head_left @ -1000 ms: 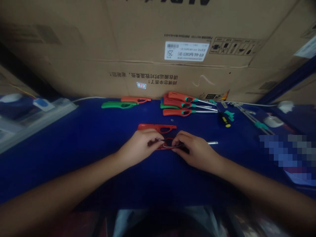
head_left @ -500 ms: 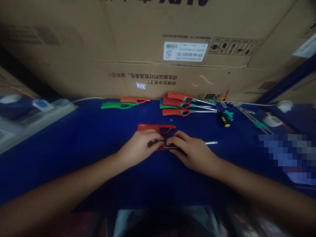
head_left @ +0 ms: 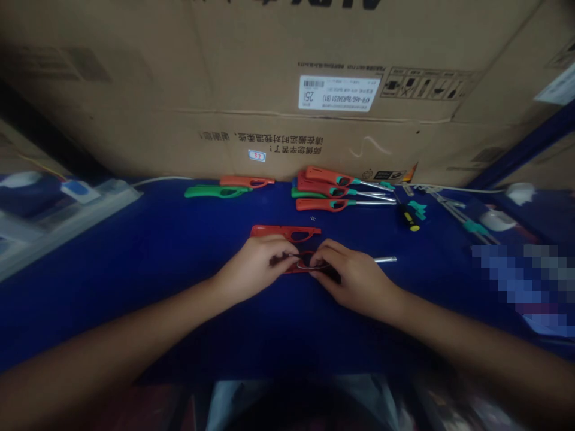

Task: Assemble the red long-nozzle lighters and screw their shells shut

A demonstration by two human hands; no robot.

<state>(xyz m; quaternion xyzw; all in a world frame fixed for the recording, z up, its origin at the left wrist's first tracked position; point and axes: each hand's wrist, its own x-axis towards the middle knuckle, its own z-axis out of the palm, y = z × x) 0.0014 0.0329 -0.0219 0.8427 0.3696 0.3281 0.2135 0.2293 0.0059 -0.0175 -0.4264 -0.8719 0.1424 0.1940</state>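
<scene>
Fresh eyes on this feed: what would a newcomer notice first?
The left hand and right hand nearly meet over a red casing at the centre. Farther back, a bright pile of lighters with metal tubes lies in front of the cardboard, whose printing is upside down.

The left hand (head_left: 251,266) and right hand (head_left: 359,272) are showing bare, as are both forearms (head_left: 135,338), which are broadening smoothly from slim wrists (head_left: 211,293). A dark rounded shape (head_left: 291,407) is appearing at bottom centre, too dim to tell whether it is clothing.
</scene>
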